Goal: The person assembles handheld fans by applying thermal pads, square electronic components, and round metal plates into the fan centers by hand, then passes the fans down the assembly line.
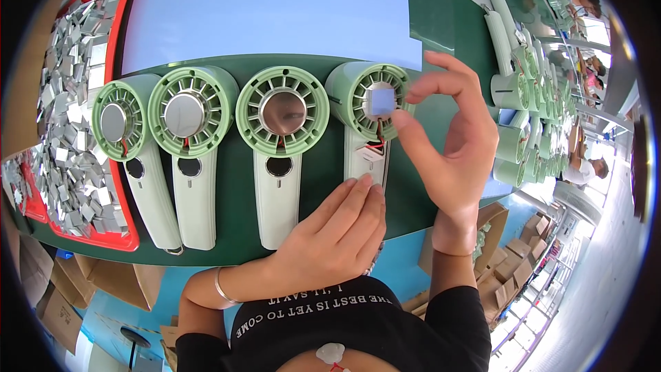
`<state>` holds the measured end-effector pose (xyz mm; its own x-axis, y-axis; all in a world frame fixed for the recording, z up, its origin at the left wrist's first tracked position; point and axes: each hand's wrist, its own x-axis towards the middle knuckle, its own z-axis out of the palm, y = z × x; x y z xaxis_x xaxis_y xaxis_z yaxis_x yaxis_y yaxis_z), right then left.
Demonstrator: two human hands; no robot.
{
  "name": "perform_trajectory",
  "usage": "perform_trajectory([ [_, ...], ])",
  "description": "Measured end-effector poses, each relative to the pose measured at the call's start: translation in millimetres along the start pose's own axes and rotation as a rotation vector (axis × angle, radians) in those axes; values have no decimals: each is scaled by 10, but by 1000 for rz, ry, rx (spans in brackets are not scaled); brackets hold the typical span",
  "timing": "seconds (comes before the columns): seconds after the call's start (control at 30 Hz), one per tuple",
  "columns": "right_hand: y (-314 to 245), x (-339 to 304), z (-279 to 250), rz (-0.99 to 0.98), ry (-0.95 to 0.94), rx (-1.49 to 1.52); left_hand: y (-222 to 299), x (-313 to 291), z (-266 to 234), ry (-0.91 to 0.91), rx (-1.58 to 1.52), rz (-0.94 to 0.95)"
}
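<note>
Four pale green handheld fans lie in a row on the green table. On the rightmost handheld fan [334, 89], a square, reflective plate [381, 102] sits at the hub, with red and black wires [379, 139] and a small white connector [370, 153] below it. My left hand [344, 227] lies over that fan's handle, its fingers together and closed on it; the thumb is hidden. My right hand [451, 138] is beside the fan head, thumb and forefinger curved apart near the plate's right edge, with nothing visible between them. The middle fan [277, 193] carries a round mirror-like disc.
At left, a red tray [127, 224] holds a heap of small silvery square plates. A pale blue sheet [268, 7] covers the far table. More green fans [513, 89] stand at the right. Cardboard boxes [131, 279] sit below the table's near edge, and people are in the far right background.
</note>
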<state>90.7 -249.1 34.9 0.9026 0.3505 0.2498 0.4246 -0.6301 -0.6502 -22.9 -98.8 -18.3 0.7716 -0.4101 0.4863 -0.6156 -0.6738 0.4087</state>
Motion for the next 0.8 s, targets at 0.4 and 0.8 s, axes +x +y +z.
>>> perform_trajectory([
  [0.4, -165, -197, -16, -488, -157, -572, 34, 11, -48, -7, 41, 10],
  [0.8, -25, -27, -94, -369, -105, -98, -245, 309, -431, 234, -122, -322],
])
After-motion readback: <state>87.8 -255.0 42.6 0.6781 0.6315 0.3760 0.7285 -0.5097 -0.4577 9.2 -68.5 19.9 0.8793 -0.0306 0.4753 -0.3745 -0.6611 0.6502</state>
